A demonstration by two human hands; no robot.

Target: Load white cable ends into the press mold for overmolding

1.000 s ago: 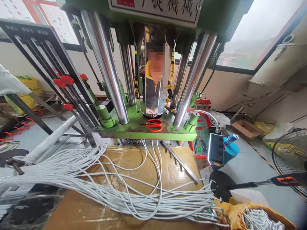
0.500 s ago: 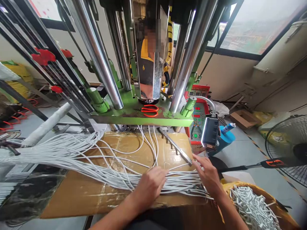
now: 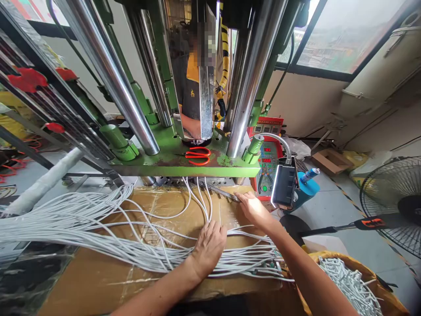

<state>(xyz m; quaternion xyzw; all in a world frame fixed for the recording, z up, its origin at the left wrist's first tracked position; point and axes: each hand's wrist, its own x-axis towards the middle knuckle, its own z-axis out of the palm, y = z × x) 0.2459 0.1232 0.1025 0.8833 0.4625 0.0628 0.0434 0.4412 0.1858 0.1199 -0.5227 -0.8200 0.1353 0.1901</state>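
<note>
My right hand [image 3: 255, 210] grips the near end of a slim metal bar [image 3: 222, 191], its fingers pinched on it. The bar's far end reaches under the green press plate [image 3: 184, 169]. My left hand [image 3: 211, 243] is curled on a few white cables [image 3: 204, 204] that come down from the gap under the plate. Below and around it a thick bundle of white cables [image 3: 158, 254] runs from left to right over the cardboard [image 3: 88, 281]. What lies under my left fingers is partly hidden.
Orange-handled scissors [image 3: 199, 154] lie on the press plate. A lit lamp [image 3: 283, 186] stands before a red control box [image 3: 274, 149]. At lower right is a yellow sack [image 3: 304, 292] of white cut pieces, with a fan [image 3: 394, 206] behind.
My right hand has moved forward and left with the metal bar, whose far end is now under the press plate. My left hand stays by the cables. The view has shifted slightly.
</note>
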